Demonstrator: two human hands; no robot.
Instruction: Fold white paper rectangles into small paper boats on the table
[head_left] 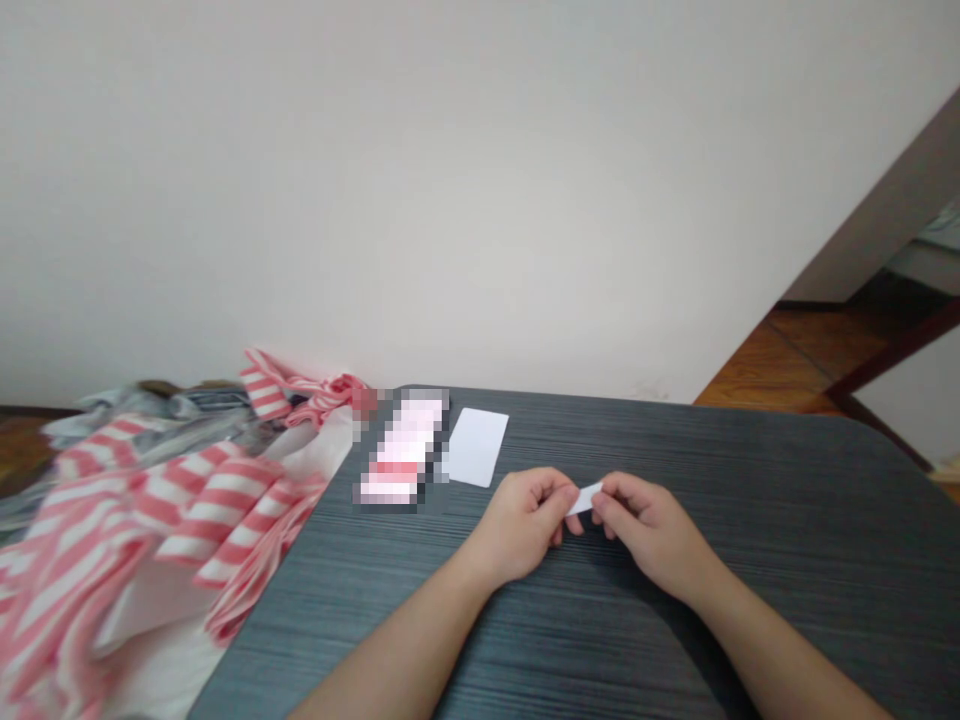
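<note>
Between my two hands is a small white piece of paper [584, 499], held a little above the dark table. My left hand [525, 525] pinches its left end between thumb and fingers. At the other end, the thumb and fingers of my right hand [649, 528] grip it too. Part of the paper is hidden behind the fingertips, so I cannot tell whether it is folded. Beyond my left hand, a white rectangular sheet [478, 447] lies flat on the table.
A blurred-out phone-like object [405, 450] lies left of the sheet on the dark wood-grain table [750, 490]. Red-and-white striped cloth [202, 500] is heaped along the table's left side. A pale wall [480, 200] rises behind, and wooden floor [780, 360] shows at right.
</note>
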